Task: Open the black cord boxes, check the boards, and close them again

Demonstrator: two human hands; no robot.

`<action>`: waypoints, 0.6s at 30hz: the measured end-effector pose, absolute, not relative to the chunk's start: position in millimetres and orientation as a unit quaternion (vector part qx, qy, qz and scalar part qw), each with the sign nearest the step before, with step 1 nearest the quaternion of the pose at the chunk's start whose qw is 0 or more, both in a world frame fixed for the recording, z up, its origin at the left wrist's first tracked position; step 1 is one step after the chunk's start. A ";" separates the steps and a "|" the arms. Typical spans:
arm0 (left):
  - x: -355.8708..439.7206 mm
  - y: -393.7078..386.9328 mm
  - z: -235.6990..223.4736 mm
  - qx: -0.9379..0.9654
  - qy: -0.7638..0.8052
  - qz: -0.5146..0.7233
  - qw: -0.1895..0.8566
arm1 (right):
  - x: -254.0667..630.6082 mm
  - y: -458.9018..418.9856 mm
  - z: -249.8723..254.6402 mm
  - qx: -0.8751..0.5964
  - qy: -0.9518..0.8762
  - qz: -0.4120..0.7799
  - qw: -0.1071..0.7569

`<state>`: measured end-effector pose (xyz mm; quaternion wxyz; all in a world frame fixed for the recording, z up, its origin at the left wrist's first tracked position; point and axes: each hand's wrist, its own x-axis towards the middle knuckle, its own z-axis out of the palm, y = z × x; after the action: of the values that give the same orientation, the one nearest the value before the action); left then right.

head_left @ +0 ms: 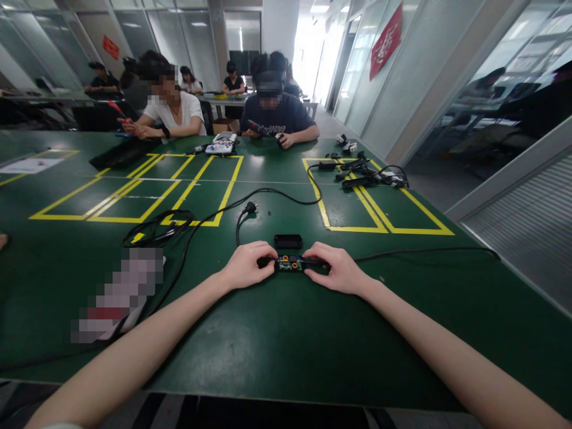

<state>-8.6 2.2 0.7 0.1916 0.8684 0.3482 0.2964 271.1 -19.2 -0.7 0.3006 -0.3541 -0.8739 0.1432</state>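
Between my two hands is an opened black adapter case with a green circuit board [290, 263] in it. Two copper-coloured coils show on the board. My left hand [251, 265] is closed on the left end of the case, near where a black cable meets it. At the right end, my right hand [336, 268] pinches the case and its cable between thumb and fingers. The fingertips partly hide both cable ends. Just behind the case lies a separate black half-shell [288, 241], hollow side up.
A black power plug [250, 208] lies behind my left hand. Coiled cable [156, 229] and a pixelated long object [123, 295] are to the left. More black cables and adapters [357, 173] lie at the far right. Two people sit across the green table [250, 345], handling objects.
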 end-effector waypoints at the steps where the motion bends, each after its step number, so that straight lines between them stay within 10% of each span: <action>1: -8.6 2.1 0.6 0.869 0.347 0.296 0.192 | 271.8 -18.9 -1.2 -0.347 -0.877 0.146 0.298; 18: -8.5 2.4 3.8 0.907 0.310 0.252 0.134 | 277.2 -8.0 -5.1 -0.300 -0.902 0.113 0.289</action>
<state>-8.5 2.4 3.8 0.1336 0.9068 0.3101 0.2525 277.2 -8.0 -5.1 0.2886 -0.2996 -0.9023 0.1133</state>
